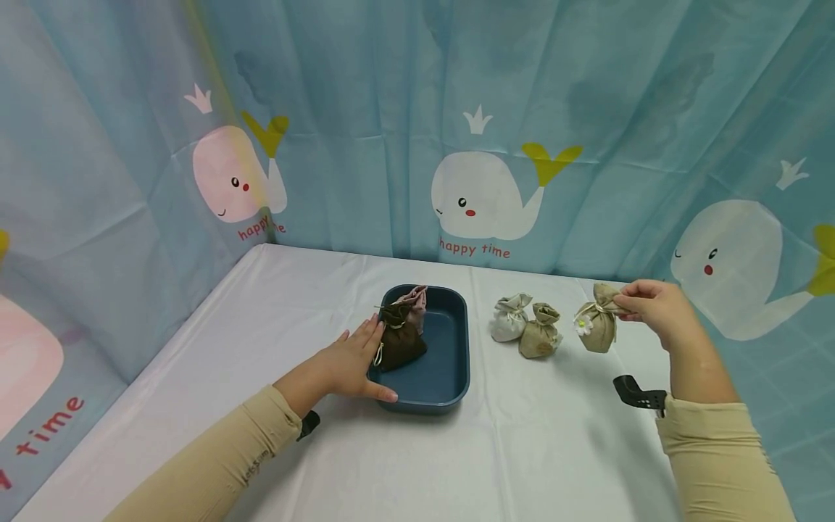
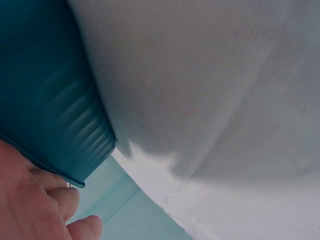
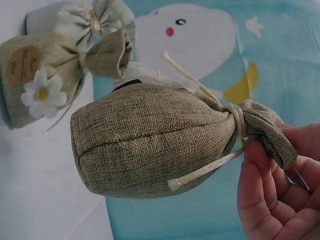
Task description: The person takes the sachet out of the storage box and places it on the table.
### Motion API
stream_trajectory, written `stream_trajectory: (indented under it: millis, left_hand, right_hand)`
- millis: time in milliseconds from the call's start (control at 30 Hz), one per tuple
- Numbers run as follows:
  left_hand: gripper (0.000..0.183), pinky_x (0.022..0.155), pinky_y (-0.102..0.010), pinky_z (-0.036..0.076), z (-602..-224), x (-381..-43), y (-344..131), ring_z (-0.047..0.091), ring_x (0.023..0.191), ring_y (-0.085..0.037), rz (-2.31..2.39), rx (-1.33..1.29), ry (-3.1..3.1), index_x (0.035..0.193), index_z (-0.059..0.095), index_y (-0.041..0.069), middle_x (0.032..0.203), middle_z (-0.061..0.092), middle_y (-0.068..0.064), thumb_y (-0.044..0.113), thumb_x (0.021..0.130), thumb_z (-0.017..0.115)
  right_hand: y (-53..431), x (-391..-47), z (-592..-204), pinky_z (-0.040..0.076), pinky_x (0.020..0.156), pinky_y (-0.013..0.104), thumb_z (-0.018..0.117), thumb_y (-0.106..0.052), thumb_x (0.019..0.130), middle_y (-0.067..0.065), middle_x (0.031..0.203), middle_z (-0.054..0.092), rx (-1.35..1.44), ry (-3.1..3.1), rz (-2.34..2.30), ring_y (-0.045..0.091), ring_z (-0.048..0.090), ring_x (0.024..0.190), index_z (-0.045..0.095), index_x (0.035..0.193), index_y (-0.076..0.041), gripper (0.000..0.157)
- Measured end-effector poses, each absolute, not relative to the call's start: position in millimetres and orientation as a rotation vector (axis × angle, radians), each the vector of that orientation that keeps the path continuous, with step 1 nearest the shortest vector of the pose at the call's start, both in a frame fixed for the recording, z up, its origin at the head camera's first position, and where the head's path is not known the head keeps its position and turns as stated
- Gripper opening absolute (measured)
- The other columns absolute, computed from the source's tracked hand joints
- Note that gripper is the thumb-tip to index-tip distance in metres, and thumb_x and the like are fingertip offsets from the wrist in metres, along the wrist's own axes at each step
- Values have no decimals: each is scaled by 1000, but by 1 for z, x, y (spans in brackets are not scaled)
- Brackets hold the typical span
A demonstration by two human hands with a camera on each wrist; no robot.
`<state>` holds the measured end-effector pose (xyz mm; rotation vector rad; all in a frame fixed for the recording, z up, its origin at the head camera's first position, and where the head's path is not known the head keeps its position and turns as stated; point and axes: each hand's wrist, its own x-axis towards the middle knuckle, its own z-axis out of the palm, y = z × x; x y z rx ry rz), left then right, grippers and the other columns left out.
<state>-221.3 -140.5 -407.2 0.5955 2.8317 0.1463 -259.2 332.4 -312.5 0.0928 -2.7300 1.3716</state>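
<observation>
My right hand (image 1: 655,308) pinches the gathered neck of a beige cloth sachet (image 1: 596,330) with a white flower, held above the table. In the right wrist view the sachet (image 3: 155,140) hangs by its tied neck from thumb and fingers, cord ends loose. My left hand (image 1: 355,362) rests with straight fingers along the left rim of a blue rectangular basin (image 1: 446,362). Inside the basin, at its left, a dark brown sachet (image 1: 401,344) leans beside a pink sachet (image 1: 417,304). The left wrist view shows the basin's ribbed outer wall (image 2: 65,115) next to the fingers.
A whitish sachet (image 1: 509,319) and a tan sachet (image 1: 540,333) stand together on the table between the basin and my right hand. White cloth covers the table (image 1: 417,464). Behind it hangs a blue curtain (image 1: 352,181) printed with whales.
</observation>
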Motion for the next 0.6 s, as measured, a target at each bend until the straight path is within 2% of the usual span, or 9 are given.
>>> stream_trajectory:
  millis: [233, 333, 467, 600]
  left_hand:
    - [131, 108, -52, 13, -406, -221, -141, -1, 140, -25, 136, 593, 2829, 147, 1, 6, 153, -7, -11, 87, 56, 47]
    - [130, 108, -52, 13, -406, -220, -141, -1, 140, -25, 133, 593, 2827, 147, 1, 5, 153, -7, -11, 86, 57, 48]
    - [130, 108, -52, 13, -405, -220, -140, 0, 140, -26, 132, 597, 2825, 147, 1, 5, 153, -7, -11, 86, 57, 48]
    - [131, 108, -52, 14, -405, -220, -140, 1, 140, -26, 118, 597, 2827, 147, 1, 5, 153, -7, -11, 88, 55, 45]
  right_hand:
    - [340, -265, -328, 52, 61, 22, 56, -17, 91, -5, 73, 59, -22, -2754, 1378, 8, 61, 64, 58, 92, 7, 23]
    - [345, -271, -341, 52, 62, 24, 57, -19, 91, 0, 76, 61, -61, -2764, 1372, 10, 62, 65, 59, 93, 6, 25]
    - [368, -293, -371, 52, 62, 27, 62, -23, 88, 6, 78, 61, -51, -2743, 1470, 14, 61, 65, 61, 92, 2, 26]
    - [385, -309, -395, 51, 57, 26, 66, -26, 85, 5, 75, 62, -41, -2700, 1556, 15, 62, 63, 65, 84, -4, 22]
